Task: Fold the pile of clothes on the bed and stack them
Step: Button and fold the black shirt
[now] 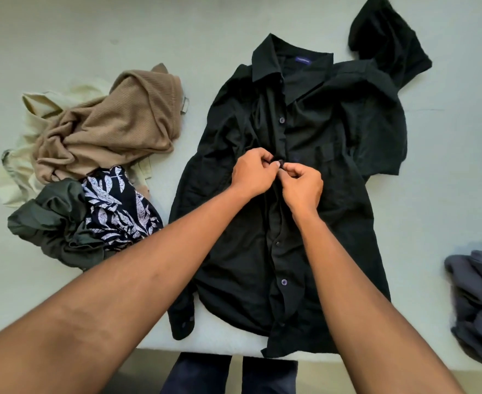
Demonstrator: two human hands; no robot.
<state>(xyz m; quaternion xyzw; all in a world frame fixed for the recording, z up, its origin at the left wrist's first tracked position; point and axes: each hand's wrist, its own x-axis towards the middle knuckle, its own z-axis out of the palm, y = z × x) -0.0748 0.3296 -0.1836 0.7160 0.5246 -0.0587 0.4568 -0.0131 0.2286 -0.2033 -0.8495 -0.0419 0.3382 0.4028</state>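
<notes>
Head view, looking down on a pale bed [63,38] filling the frame. Spread front-up across the centre, a black shirt [333,223]: collar toward 12 o'clock, hem over the bed edge at 6 o'clock, 1 sleeve bunched toward 1 o'clock, the other lying down the 7 o'clock side with its cuff near the edge. At 9 o'clock, an unfolded heap of 4 pieces: tan ribbed top [114,126] uppermost over a cream garment [15,166]; toward 8 o'clock, an olive garment [52,223] touching a navy leaf-print garment [120,206]. At 4 o'clock, a crumpled grey garment [479,297], partly cut off by the frame, apart from the shirt. Below the bed edge at 6 o'clock, dark trousers [205,373]. Reaching in from 7 and 5 o'clock, 2 bare forearms meeting at mid-placket. Fingers curled on the left hand [252,173], thumb and forefinger pinching the placket edge; likewise curled, the right hand [302,186], pinching the fabric just beside it. Lower on the placket, a purple button [284,282]; inside the collar, a small purple label [303,60].
</notes>
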